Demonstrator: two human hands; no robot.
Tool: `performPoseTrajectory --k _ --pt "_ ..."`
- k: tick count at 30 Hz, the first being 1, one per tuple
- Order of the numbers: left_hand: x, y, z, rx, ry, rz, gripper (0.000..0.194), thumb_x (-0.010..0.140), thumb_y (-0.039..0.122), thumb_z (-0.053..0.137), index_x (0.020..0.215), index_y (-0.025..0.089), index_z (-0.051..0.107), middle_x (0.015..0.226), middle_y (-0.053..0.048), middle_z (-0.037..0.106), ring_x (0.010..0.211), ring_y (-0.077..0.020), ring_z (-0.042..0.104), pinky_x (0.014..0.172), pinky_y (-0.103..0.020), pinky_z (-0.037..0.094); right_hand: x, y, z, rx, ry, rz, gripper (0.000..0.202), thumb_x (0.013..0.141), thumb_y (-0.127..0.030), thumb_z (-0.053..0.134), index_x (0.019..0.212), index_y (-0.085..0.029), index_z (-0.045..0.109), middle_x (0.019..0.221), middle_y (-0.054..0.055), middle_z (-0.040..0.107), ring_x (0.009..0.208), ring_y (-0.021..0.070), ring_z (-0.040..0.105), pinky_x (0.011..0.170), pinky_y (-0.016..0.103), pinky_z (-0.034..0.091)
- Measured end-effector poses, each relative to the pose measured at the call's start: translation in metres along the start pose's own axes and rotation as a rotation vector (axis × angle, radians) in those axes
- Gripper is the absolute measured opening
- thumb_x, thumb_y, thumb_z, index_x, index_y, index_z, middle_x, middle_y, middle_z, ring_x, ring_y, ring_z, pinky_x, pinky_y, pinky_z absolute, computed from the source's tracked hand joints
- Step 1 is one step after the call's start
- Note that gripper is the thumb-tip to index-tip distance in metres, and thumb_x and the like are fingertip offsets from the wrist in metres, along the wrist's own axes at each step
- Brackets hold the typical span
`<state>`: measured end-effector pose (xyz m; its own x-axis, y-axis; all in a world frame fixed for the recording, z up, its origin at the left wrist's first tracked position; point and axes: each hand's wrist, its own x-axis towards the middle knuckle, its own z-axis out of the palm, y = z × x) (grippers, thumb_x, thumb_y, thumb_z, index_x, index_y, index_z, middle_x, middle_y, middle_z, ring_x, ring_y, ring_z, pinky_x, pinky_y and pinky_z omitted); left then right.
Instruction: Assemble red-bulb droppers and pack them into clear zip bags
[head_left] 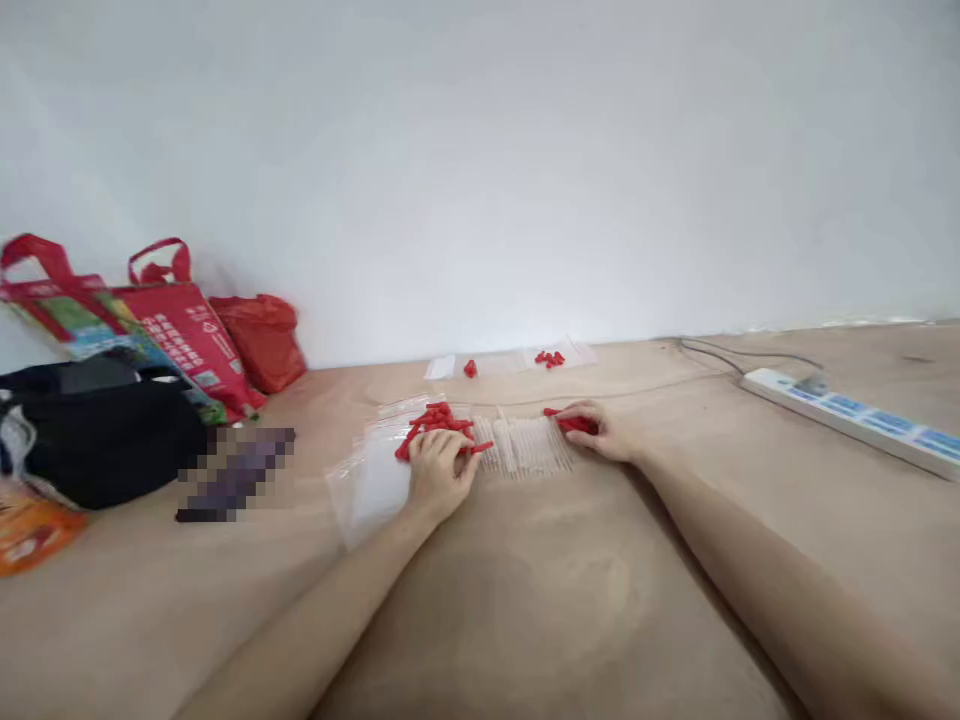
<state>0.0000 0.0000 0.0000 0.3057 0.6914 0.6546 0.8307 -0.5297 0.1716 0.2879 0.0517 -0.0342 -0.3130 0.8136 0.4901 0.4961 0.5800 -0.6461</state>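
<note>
Forearms (pixel 750 540) reach over the counter (pixel 540 610); from afar I see the left hand (pixel 441 467) pinching a red stick (pixel 484 447) beside pale sticks (pixel 517 447), the right hand (pixel 600 435) curled around red pieces (pixel 579 425).

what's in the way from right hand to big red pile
A row of thin pale sticks lies between the right hand and the red pile; the left hand is at its near side. Lying low, the sticks probably hinder little.
</note>
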Motion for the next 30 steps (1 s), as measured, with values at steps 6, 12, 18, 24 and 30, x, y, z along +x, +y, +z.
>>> performPoseTrajectory --k 6,12,18,24,30 --pt "0.003 -0.003 -0.001 -0.024 0.018 -0.003 0.006 0.074 0.025 0.054 0.074 0.020 0.057 0.078 -0.001 0.064 0.084 -0.0208 0.055 0.080 -0.038 0.031 0.001 -0.001 -0.004 0.057 0.043 0.063 0.021 0.071 -0.022 0.053 0.090 -0.021 0.063 0.099 0.005 0.061 0.093 0.0187 0.055 0.083 0.035 0.042" --pt "0.003 -0.004 0.000 -0.052 0.026 0.009 0.006 0.074 0.024 0.053 0.073 0.019 0.055 0.076 -0.002 0.063 0.082 -0.0210 0.054 0.079 -0.038 0.032 0.000 -0.011 -0.001 -0.042 0.100 0.103 0.021 0.069 -0.033 0.058 0.085 -0.020 0.063 0.094 0.006 0.061 0.086 0.0180 0.056 0.078 0.033 0.042" --pt "0.002 -0.007 0.004 -0.123 0.065 0.046 0.003 0.074 0.021 0.051 0.072 0.019 0.052 0.074 -0.002 0.062 0.079 -0.0194 0.054 0.081 -0.037 0.035 0.005 -0.019 0.008 -0.249 0.305 0.194 0.016 0.069 -0.034 0.055 0.066 -0.019 0.062 0.072 0.004 0.059 0.071 0.0163 0.054 0.069 0.030 0.040" --pt "0.003 -0.008 0.005 -0.137 0.101 0.031 0.004 0.075 0.020 0.049 0.075 0.018 0.053 0.076 -0.002 0.063 0.076 -0.0191 0.056 0.078 -0.036 0.036 0.024 -0.054 0.024 -0.378 0.203 0.294 0.015 0.070 -0.033 0.054 0.067 -0.022 0.063 0.070 0.001 0.063 0.074 0.0175 0.053 0.073 0.032 0.035" --pt "0.002 -0.007 0.003 -0.083 0.070 0.029 0.024 0.080 0.019 0.045 0.102 0.019 0.054 0.089 -0.004 0.065 0.087 -0.0199 0.055 0.082 -0.038 0.032 0.064 -0.074 0.051 -0.430 0.041 0.499 0.021 0.074 -0.036 0.049 0.078 -0.025 0.067 0.084 0.003 0.066 0.087 0.0206 0.055 0.080 0.037 0.031"
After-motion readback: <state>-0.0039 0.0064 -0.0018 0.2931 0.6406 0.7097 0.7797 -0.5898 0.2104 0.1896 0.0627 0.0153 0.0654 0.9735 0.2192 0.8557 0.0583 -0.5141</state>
